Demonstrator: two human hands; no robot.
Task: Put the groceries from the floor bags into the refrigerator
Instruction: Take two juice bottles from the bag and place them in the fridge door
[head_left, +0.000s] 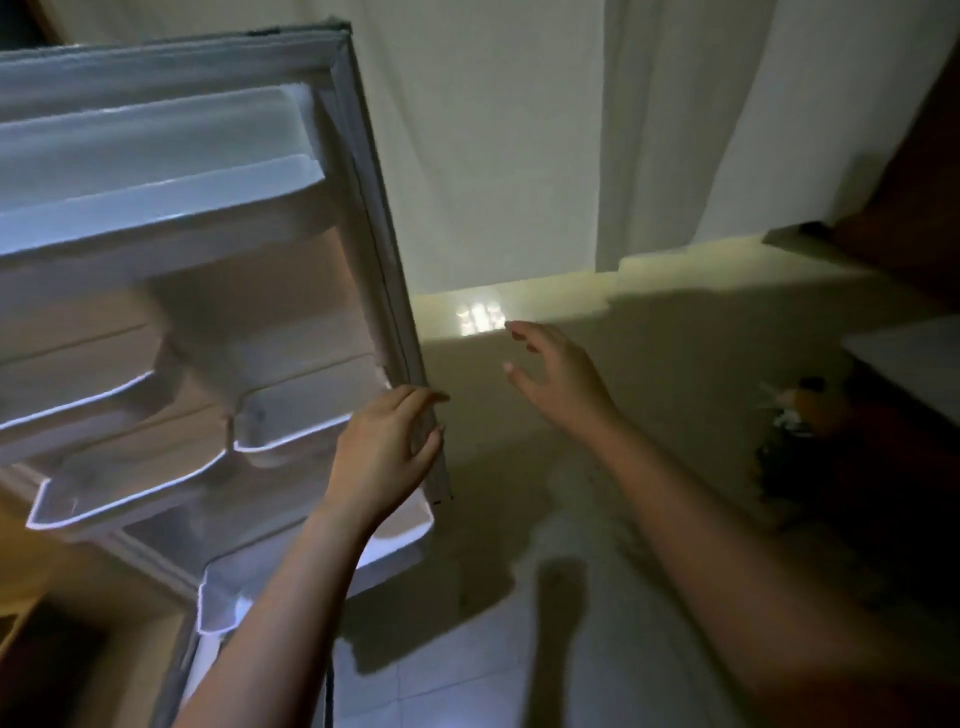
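the refrigerator door stands wide open at the left, its pale inner side facing the camera, with moulded white door shelves stepped down it and a grey seal running along its free edge. the shelves that show hold nothing. at the far right, in deep shadow on the floor, lies a dark floor bag with something orange at its top; its contents are too dim to tell.
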